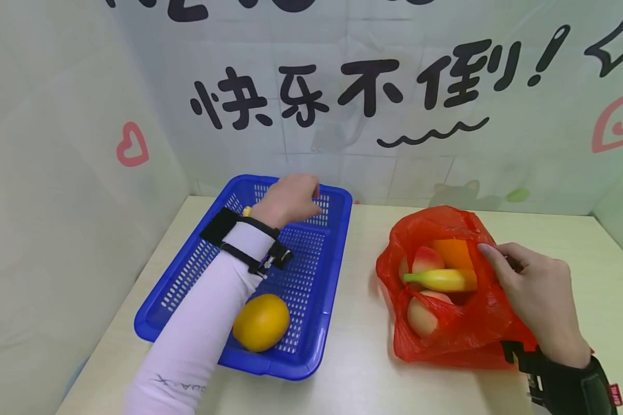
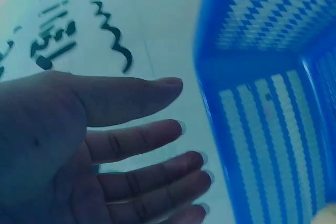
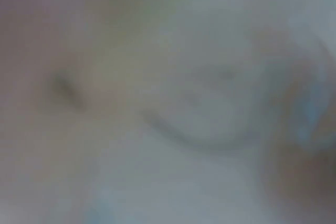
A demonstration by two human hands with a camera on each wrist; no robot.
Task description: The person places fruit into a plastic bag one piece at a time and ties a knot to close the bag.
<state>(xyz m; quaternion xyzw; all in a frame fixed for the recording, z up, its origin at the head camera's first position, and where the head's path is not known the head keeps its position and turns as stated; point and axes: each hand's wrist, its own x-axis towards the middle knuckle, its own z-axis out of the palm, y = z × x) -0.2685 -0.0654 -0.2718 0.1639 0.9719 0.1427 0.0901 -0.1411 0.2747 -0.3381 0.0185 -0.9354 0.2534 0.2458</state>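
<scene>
Red thin plastic, crinkled and slightly sheer: a carrier bag (image 1: 446, 349), slumped on the tabletop with its mouth facing up. Right hand (image 1: 537, 285) at its right edge, thumb and fingertips clamped on the rim. Left hand (image 1: 291, 199) over the far part of a blue basket (image 1: 301, 271); left wrist view shows its fingers extended and slightly parted, thumb straight and set apart from them. Right wrist view too blurred to read.

Inside the bag: a smooth yellow banana (image 1: 441, 280) with a green tip, lying crosswise; a red-blushed peach (image 1: 428, 259) behind it; a paler round fruit (image 1: 420, 317) nearer, partly covered by plastic; an orange piece (image 1: 454, 253) at the back, kind unclear.

Basket of moulded plastic, rectangular, slotted walls and perforated floor, rounded rim. Glossy yellow fruit (image 1: 261, 323), plump and oval, rests at its near end. Small yellow bit (image 1: 246, 211) shows beside the left wrist, mostly hidden.

Pale wood-grain tabletop (image 1: 360, 346). Behind, a whitish creased backdrop (image 1: 161, 75) with black Chinese characters (image 1: 368, 86) and a pink heart outline (image 1: 122, 151).
</scene>
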